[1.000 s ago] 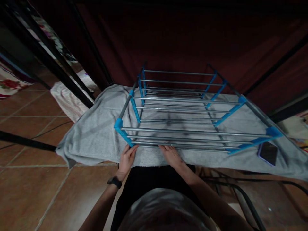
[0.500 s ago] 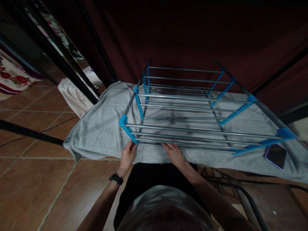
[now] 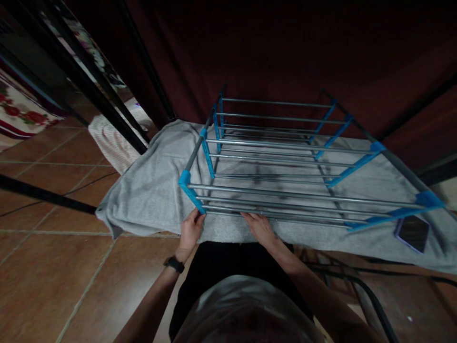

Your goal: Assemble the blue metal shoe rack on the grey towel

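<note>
A shoe rack of grey metal tubes with blue plastic brackets lies across a grey cloth in front of me. My left hand pinches the lower corner of its near-left blue bracket, thumb and fingers closed there. My right hand rests farther right along the near lower tube. Its fingers are stretched out over the cloth and their tips touch the tube. What lies beneath those fingertips is hidden.
A phone lies on the cloth at the right, by the rack's near-right bracket. Behind the rack hangs a dark red curtain. Black metal bars cross the left side. A striped cloth lies beyond, above the tiled floor.
The whole view has shifted very slightly, so things sit a little farther right. Both hands keep their places on the rack.
</note>
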### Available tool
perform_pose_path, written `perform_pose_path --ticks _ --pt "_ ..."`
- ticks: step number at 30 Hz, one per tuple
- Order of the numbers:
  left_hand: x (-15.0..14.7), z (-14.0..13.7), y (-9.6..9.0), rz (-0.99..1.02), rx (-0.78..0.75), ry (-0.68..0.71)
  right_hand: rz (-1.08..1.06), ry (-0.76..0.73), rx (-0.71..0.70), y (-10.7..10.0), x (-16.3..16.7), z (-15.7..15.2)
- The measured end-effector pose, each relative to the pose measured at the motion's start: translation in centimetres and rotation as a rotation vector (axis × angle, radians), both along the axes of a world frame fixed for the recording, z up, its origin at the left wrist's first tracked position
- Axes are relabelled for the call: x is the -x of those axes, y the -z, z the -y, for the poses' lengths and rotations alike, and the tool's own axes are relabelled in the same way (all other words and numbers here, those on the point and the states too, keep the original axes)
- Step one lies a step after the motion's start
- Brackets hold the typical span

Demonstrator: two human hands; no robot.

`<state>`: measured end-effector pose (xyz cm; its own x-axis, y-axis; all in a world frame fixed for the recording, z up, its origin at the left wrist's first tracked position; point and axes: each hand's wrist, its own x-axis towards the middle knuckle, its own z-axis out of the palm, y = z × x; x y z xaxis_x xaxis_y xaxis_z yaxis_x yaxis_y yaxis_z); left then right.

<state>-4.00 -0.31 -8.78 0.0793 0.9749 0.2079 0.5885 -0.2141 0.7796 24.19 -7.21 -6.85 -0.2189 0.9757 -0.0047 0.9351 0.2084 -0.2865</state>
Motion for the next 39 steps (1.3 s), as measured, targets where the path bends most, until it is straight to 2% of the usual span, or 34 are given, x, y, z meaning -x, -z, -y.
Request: perform_pose_path --ticks 23,31,39 --pt "0.02 0.02 -0.2 -0.018 -0.001 0.021 0.001 -0.056 0.048 -0.8 -0.25 -0.29" --pt "0.13 -0.17 -0.07 -0.038 -0.008 0.003 0.01 -0.05 0.033 -0.63 -0.11 -0.16" --pt "0.76 -0.82 0.4 -0.005 0.016 0.056 0.023 -0.043 0.01 -0.21 -0.39 0.19"
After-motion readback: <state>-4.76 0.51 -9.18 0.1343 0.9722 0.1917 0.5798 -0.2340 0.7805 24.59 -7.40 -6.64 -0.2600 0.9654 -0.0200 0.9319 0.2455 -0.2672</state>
